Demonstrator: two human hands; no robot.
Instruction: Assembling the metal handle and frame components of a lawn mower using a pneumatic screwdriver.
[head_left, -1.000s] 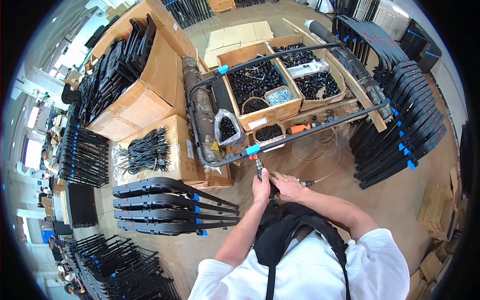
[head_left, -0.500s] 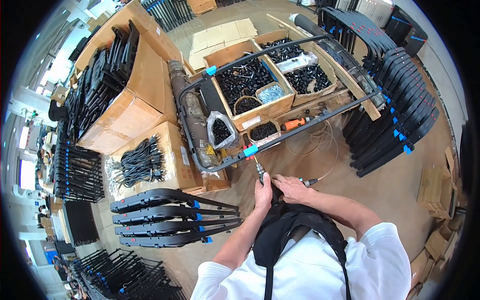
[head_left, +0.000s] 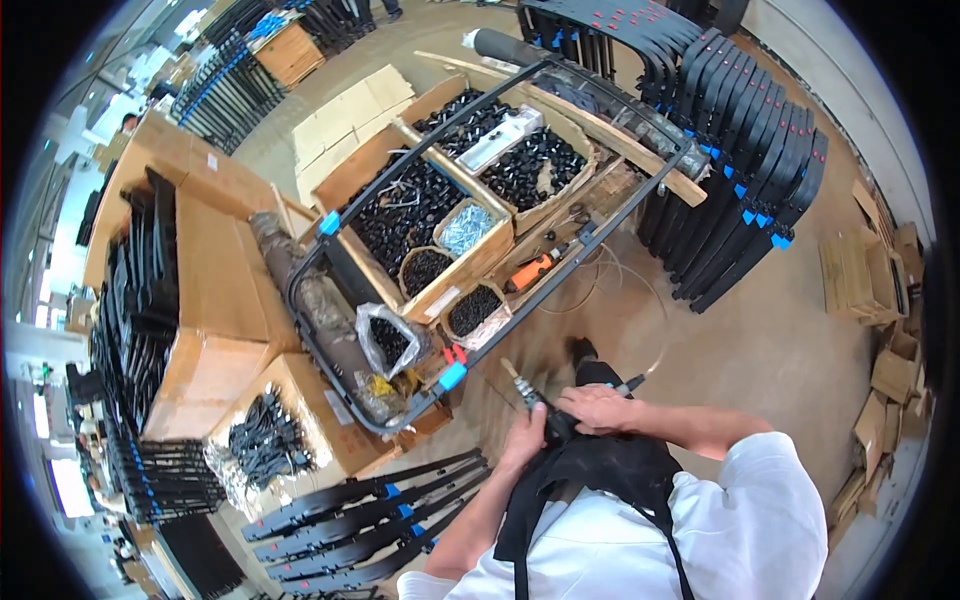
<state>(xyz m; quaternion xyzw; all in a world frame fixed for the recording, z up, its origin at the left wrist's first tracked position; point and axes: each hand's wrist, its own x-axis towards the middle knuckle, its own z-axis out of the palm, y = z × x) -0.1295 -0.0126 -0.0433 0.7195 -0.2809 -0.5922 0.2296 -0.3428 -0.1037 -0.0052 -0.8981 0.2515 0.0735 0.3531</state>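
I see my left hand (head_left: 526, 432) clamped around the front of the power screwdriver (head_left: 522, 391), forearm angling up from the lower edge. My right hand (head_left: 594, 408) rests across the tool's rear, elbow bent wide; I cannot tell whether those fingers close on it. The bit tilts up-left, apart from the black frame (head_left: 500, 334) beyond.
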